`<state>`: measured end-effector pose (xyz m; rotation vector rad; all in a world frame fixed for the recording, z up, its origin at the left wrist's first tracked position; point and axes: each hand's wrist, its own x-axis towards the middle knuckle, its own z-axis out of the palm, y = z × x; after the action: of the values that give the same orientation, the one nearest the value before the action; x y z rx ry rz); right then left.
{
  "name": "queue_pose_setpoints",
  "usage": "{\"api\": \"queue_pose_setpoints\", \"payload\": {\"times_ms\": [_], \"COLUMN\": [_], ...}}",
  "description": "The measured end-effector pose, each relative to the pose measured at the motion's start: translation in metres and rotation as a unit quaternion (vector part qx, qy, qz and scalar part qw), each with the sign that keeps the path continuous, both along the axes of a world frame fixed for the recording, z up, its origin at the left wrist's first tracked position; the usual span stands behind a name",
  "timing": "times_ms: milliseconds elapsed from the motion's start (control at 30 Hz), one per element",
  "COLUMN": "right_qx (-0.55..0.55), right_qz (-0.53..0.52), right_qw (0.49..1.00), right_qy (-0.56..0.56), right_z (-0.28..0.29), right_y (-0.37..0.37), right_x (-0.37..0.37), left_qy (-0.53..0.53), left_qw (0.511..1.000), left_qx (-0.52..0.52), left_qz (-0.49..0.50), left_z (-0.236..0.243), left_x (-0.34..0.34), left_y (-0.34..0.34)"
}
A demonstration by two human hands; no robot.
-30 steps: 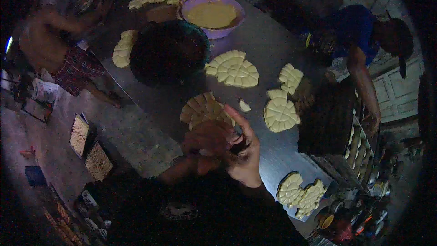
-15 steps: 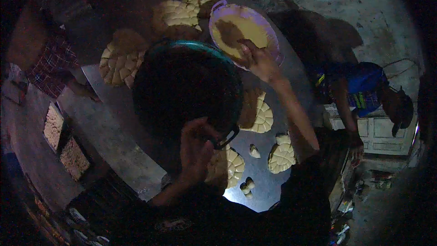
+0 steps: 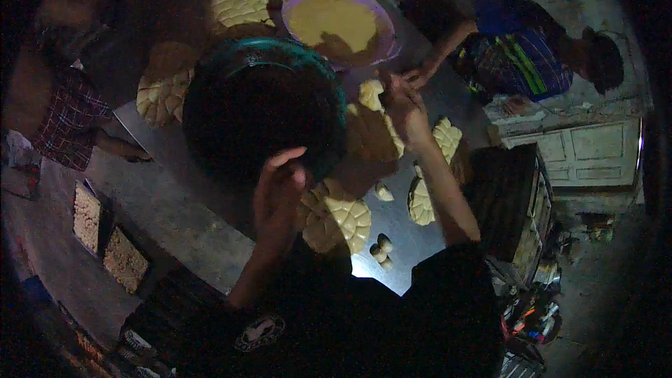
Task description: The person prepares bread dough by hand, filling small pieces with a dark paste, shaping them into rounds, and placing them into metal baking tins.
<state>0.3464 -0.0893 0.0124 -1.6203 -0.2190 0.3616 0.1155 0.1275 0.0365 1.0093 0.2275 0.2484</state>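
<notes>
My left hand [image 3: 280,185], fingers loosely bent and apart, is over the front rim of a large dark green basin [image 3: 259,112]. My right hand [image 3: 406,105] reaches forward beside a pale dough piece [image 3: 371,93], below a lilac bowl of yellow liquid [image 3: 329,21]; its fingers are blurred, so whether it grips the dough is unclear. Scored dough rounds [image 3: 346,220] lie below and beside my hands on the metal table [image 3: 388,273], with small pieces [image 3: 381,252] near its front.
More scored dough [image 3: 241,7] is at the back. A co-worker in blue [image 3: 518,56] reaches in from the right, above a dark rack [image 3: 504,203]. Another person [image 3: 63,119] stands left. Two trays of crumbly pieces [image 3: 124,259] are lower left, a door [image 3: 581,150] right.
My right hand has drawn back from the lilac bowl to beside the dough piece. My left hand has risen slightly along the basin. The co-worker's arm now reaches toward the table.
</notes>
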Motion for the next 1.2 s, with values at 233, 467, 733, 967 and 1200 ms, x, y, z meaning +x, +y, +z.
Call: {"api": "queue_pose_setpoints", "payload": {"times_ms": [233,467,733,967,1200], "right_qx": [0.264,0.157,-0.143,-0.277,-0.142], "right_qz": [0.034,-0.009,-0.105,-0.073,-0.058], "right_qw": [0.963,0.982,0.910,0.827,0.900], "right_qy": [0.042,-0.108,-0.376,-0.484,-0.408], "right_z": [0.074,0.076,0.101,0.129,0.137], "right_y": [-0.021,-0.160,-0.257,-0.287,-0.286], "right_x": [-0.212,-0.308,-0.405,-0.453,-0.442], "left_qy": [0.030,0.124,-0.019,0.072,-0.129], "left_qw": [0.934,0.905,0.942,0.932,0.933], "left_qx": [-0.281,-0.342,-0.102,-0.117,0.200], "left_qz": [-0.218,-0.221,-0.319,-0.335,-0.271], "left_z": [0.011,0.042,0.052,0.078,0.072], "left_x": [-0.035,-0.105,-0.171,-0.187,-0.189], "left_y": [-0.087,-0.188,-0.295,-0.333,-0.321]}}
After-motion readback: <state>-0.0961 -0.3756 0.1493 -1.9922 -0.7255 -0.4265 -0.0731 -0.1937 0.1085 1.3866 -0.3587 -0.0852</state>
